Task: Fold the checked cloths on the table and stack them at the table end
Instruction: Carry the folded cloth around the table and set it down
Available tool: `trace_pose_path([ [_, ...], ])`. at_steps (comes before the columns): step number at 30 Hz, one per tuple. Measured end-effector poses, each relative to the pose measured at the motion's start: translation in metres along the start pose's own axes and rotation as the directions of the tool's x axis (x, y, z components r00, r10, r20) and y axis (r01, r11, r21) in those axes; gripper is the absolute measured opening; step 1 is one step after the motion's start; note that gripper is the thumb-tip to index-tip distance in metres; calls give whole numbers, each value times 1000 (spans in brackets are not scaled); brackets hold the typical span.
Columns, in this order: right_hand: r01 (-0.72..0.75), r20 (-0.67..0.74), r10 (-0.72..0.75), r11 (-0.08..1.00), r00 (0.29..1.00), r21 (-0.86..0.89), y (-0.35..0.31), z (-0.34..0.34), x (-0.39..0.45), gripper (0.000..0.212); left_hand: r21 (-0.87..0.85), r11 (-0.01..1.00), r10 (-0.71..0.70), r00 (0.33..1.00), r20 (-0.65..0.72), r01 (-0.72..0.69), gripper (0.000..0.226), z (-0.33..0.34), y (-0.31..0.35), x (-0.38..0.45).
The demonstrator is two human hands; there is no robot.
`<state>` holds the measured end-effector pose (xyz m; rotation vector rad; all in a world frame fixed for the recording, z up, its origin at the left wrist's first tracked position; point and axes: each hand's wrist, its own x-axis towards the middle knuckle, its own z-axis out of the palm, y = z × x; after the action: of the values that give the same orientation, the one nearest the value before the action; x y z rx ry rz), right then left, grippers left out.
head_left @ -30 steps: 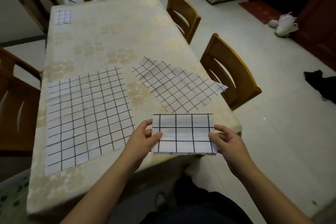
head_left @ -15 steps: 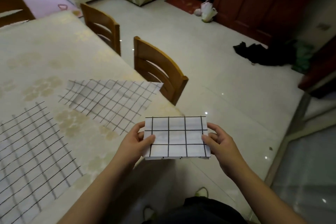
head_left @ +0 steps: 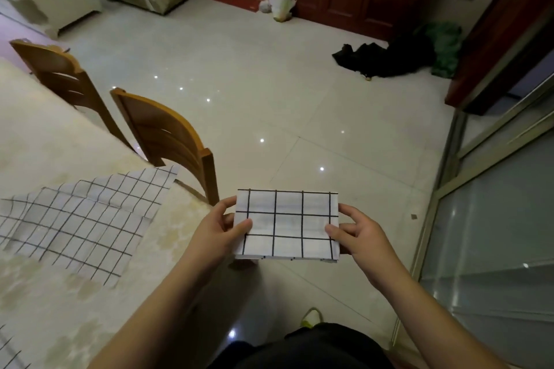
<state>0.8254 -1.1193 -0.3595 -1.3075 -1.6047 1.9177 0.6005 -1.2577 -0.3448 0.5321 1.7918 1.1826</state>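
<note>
A folded white cloth with black checks point(head_left: 287, 225) is held in the air off the table's right side, above the floor. My left hand point(head_left: 215, 228) pinches its left edge, thumb on top. My right hand point(head_left: 356, 234) pinches its right edge the same way. An unfolded checked cloth point(head_left: 81, 219) lies flat on the cream tablecloth of the table point(head_left: 45, 153) to the left. A corner of another checked cloth point(head_left: 9, 350) shows at the bottom left edge.
Two wooden chairs point(head_left: 168, 135) point(head_left: 57, 69) stand along the table's right side. A glossy tiled floor point(head_left: 299, 93) stretches ahead, with a dark pile of clothes point(head_left: 374, 60) and a plastic bag point(head_left: 280, 4) near red doors. A glass sliding door point(head_left: 491, 219) is on the right.
The view has swung to the right, away from the table. Both hands still hold the folded cloth, which is now over the floor rather than the table's edge.
</note>
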Motion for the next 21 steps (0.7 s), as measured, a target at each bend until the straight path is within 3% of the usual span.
trace_pose_path([
  [6, -23, 0, 23, 999, 1000, -25, -5, -33, 25, 48, 52, 998, -31, 1000, 1, 31, 47, 27, 12, 23],
  [13, -12, -29, 12, 1000, 999, -8, -18, -44, 71, 33, -27, 999, -43, 999, -2, 43, 35, 33, 29, 63],
  [21, -38, 28, 39, 998, 999, -52, -60, -48, 147, 34, -71, 997, 2, 999, -37, -5, 33, 27, 55, 140],
])
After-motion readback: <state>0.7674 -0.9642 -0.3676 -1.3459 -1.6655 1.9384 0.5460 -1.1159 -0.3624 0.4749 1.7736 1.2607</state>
